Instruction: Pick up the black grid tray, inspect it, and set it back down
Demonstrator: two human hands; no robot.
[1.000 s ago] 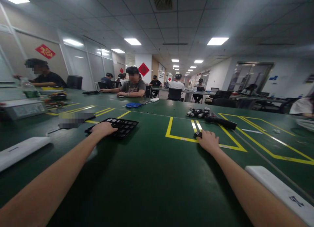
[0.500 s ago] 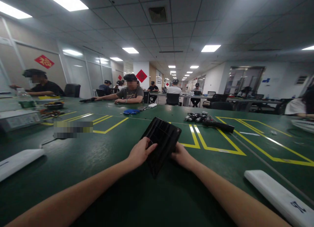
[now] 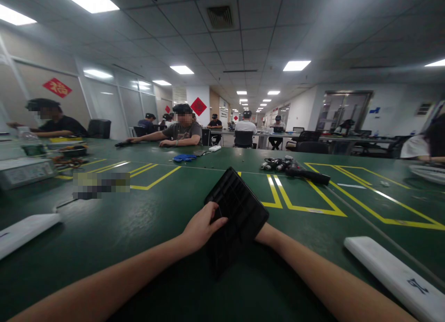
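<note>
A black, flat, rectangular case [image 3: 239, 206] is tilted in front of me above the green table, with faint grid-like lines on the face toward me. My left hand [image 3: 205, 224] is closed on its left edge, thumb and forefinger against the near face. Behind the case's right side reaches my right hand [image 3: 266, 234]; only the part near the wrist shows, and its fingers are hidden. The case's lower end is dark and hard to make out against the table.
Yellow tape [image 3: 313, 211] marks rectangles on the green table [image 3: 156, 280]. White power banks lie at the left [image 3: 28, 231] and right [image 3: 392, 271]. Beyond the case are a bundle of black cables [image 3: 278, 164], a black cylindrical thing [image 3: 309, 176] and a blue item [image 3: 184, 158]. A person [image 3: 184, 127] sits opposite.
The case has turned and tilted, so more of its gridded face shows. My right hand has slid further behind it, and its fingers are now out of sight.
</note>
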